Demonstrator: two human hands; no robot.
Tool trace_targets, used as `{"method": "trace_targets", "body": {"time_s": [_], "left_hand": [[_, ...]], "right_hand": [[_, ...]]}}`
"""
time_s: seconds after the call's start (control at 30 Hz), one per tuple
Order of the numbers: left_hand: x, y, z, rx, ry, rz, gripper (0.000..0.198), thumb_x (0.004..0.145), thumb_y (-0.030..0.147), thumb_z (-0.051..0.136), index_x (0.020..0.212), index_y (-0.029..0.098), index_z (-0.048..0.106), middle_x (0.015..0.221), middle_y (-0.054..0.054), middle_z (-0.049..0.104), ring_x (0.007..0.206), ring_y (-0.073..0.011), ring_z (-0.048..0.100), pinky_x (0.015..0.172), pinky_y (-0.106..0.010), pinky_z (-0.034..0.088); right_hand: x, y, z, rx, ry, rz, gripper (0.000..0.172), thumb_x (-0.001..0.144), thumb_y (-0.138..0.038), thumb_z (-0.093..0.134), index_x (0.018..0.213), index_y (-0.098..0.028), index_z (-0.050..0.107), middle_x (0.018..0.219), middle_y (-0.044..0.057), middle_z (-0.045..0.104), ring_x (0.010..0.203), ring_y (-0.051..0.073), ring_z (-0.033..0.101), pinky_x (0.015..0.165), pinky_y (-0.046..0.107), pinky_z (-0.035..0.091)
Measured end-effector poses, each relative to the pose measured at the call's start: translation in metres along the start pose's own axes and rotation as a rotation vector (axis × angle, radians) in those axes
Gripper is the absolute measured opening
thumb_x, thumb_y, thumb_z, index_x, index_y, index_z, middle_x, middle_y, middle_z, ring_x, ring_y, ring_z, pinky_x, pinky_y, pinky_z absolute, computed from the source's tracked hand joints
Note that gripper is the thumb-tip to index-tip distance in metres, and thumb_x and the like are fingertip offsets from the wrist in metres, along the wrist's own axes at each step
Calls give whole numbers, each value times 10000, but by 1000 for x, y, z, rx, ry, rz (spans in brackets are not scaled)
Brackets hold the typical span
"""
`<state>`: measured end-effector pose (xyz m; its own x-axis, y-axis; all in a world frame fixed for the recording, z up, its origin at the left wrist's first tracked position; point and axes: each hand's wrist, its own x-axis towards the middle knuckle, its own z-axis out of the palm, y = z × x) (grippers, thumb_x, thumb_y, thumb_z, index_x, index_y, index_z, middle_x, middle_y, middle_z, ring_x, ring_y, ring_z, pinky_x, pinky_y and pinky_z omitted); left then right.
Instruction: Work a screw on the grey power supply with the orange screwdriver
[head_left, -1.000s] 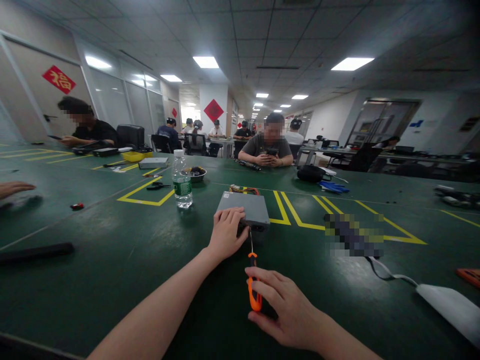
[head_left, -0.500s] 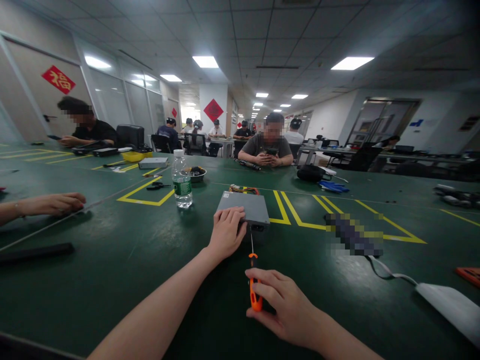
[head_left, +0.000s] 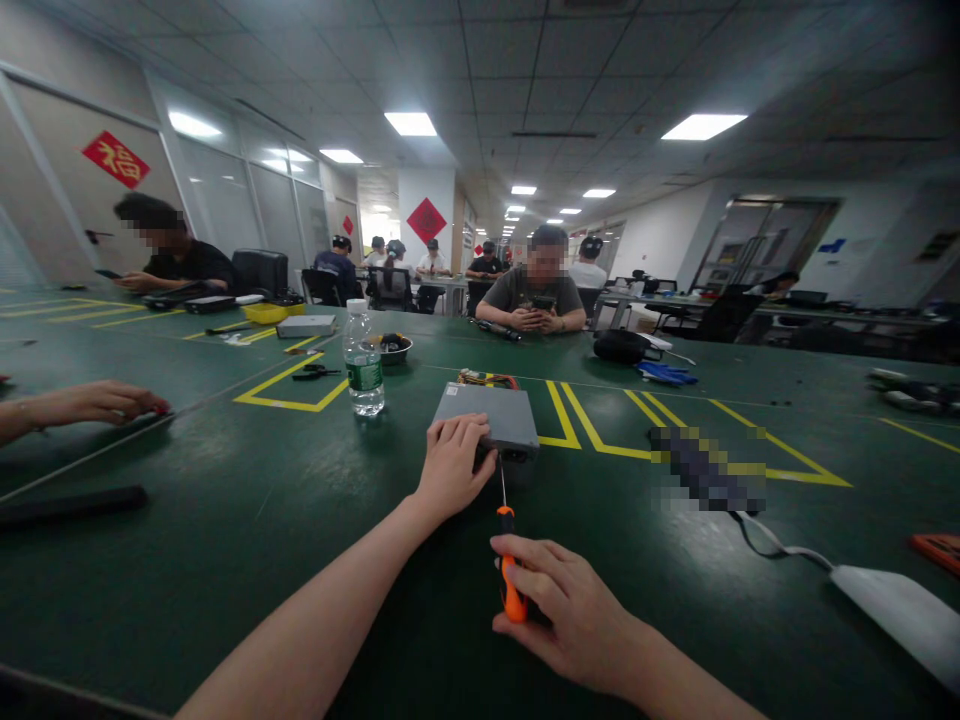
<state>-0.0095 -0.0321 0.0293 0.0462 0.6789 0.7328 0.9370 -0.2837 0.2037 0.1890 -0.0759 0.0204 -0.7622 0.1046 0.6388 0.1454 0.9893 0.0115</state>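
Observation:
A grey metal computer power supply lies in the middle of the green table, with a bundle of coloured wires at its far side. My left hand grips its near left part, fingers over the top and thumb at the front face. An orange and black screwdriver is held in my right hand, between thumb and fingers. Its thin shaft points away from me, and the tip meets the front face of the power supply beside the socket. Exactly what the tip touches is too small to tell.
A water bottle stands left of the power supply, with a metal bowl behind it. Another person's hand rests at far left, above a black bar. Blue gloves and a white adapter lie right.
The screwdriver handle has turned about its axis between my right fingers. My left hand and the power supply stay nearly still. The other person's hand at left has shifted slightly, showing something red.

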Motion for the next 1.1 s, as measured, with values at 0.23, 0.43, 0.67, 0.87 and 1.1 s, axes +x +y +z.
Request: {"method": "trace_targets", "body": {"time_s": [0.23,0.43,0.67,0.87,1.1], "left_hand": [[0,0,0,-10,-9,-6,222,808,271,542,1026,231,526,1203,-42,580,1128,-222,475,954,-418,294],[0,0,0,-8,-7,-4,220,809,270,544,1023,230,516,1208,-29,577,1130,-210,471,956,-403,291],[0,0,0,-3,-1,6,208,815,274,537,1016,226,509,1207,-28,575,1131,-208,470,956,-395,289],[0,0,0,-8,-4,2,210,819,275,534,1021,227,508,1207,-27,574,1132,-205,467,952,-395,287],[0,-1,1,-12,-6,4,211,817,283,537,1018,225,505,1206,-21,575,1129,-199,467,954,-392,283]], "right_hand": [[8,-5,-10,-82,-110,-36,274,904,-253,432,1147,-151,506,1153,169,572,918,208,606,737,339,504],[2,0,-1,-74,-7,-77,195,913,-261,460,1029,-116,518,1095,181,607,854,185,615,695,310,497],[6,-3,-9,-36,-108,-11,311,921,-286,405,1184,-132,470,1169,170,562,983,221,584,775,344,502],[8,-4,-7,-109,-23,-93,204,930,-238,414,1046,-125,538,1108,163,609,801,166,611,700,308,484],[6,-2,-7,-25,-57,-30,298,938,-313,391,1133,-110,489,1123,157,599,949,187,593,794,315,475]]}}
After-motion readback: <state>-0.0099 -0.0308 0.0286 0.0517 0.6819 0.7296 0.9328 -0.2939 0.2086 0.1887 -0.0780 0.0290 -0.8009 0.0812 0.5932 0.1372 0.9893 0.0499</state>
